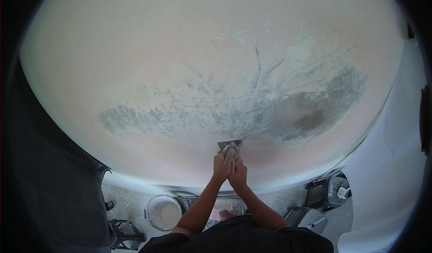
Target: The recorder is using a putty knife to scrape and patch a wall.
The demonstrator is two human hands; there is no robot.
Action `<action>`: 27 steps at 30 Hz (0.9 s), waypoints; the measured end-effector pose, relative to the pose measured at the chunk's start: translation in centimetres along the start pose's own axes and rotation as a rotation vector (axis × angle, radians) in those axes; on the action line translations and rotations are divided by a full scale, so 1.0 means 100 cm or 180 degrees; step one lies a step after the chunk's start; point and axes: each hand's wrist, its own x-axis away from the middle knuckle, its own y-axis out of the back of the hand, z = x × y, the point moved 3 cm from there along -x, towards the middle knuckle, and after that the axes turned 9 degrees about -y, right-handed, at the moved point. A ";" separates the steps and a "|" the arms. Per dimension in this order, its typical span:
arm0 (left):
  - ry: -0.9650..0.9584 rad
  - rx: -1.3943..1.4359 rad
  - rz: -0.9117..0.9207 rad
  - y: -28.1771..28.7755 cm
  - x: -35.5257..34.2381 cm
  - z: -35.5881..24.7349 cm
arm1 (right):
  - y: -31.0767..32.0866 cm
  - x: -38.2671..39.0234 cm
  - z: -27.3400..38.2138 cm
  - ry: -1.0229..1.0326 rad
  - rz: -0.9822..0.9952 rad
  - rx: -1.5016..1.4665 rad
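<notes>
Low on the broad, bulging face of a pale panel [157, 41], just under the lower edge of a long grey patch [310, 113], sits a small scraper [228, 143], its flat blade widening toward the panel and its straight front edge against or very near the surface. The panel is smooth and matte, cream shading into faint pink, and it curves away at both sides. The patch is rougher: streaky and feathered through the middle, dense and dark at its left end, with a brownish, cloudy oval toward the right and thin dark strokes fanning upward. Flaky whitish smears lie above it. The scraper itself looks well used — a dark grey blade, roughly a trapezoid, with pale, crusty residue smeared where the blade meets the grip. The left hand [221, 166] has its fingers curled closed around the grip, a digit laid straight along the top toward the blade; the right hand [238, 171] presses in beside it, fingers also folded in on the tool, though how they wrap underneath is hidden. Below the panel, a round bucket [150, 208] with a smeared wall holds something smooth and off-white. Dark stools [317, 197] with slab-like frames, dusted pale, stand on a speckled floor [112, 194]. A white sheet [387, 127] hangs in soft folds at the right — opposite it, dark sheeting [49, 181] covers the left side.
</notes>
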 end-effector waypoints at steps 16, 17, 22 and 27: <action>0.0849 0.0006 0.0571 0.017 0.024 -0.013 | 0.027 0.005 -0.024 -0.1367 0.1931 -0.1246; 0.0642 -0.0315 0.0818 0.020 0.020 -0.020 | 0.033 -0.001 -0.015 -0.1272 0.2034 -0.1627; -0.0197 -0.0175 0.0101 0.054 -0.004 -0.059 | 0.088 -0.037 0.035 -0.0590 0.1346 -0.0893; 0.0065 -0.0192 -0.0081 0.092 -0.034 -0.066 | 0.099 -0.070 0.067 0.0576 -0.0003 0.1207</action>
